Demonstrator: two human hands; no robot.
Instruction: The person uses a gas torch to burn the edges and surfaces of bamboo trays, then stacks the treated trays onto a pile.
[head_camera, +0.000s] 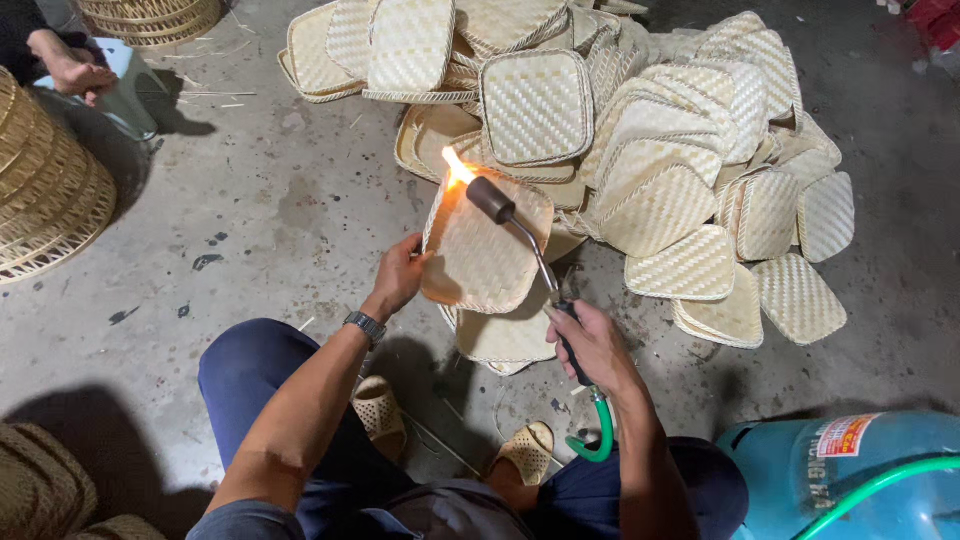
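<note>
My left hand (400, 277) grips the left edge of a square woven bamboo tray (482, 255), tilted up in front of me. My right hand (592, 345) holds the black handle of a gas torch (520, 235). Its bent metal tube reaches across the tray, and the dark nozzle burns with an orange flame (457, 167) at the tray's upper edge. A green hose (600, 435) loops down from the handle. Another tray (505, 340) lies on the floor just under the held one.
A large pile of woven trays (640, 130) covers the concrete floor ahead. A blue gas cylinder (850, 475) with a green hose lies at the lower right. Round woven baskets (45, 190) stand at the left. Another person's hand (75, 72) rests by a stool at the top left.
</note>
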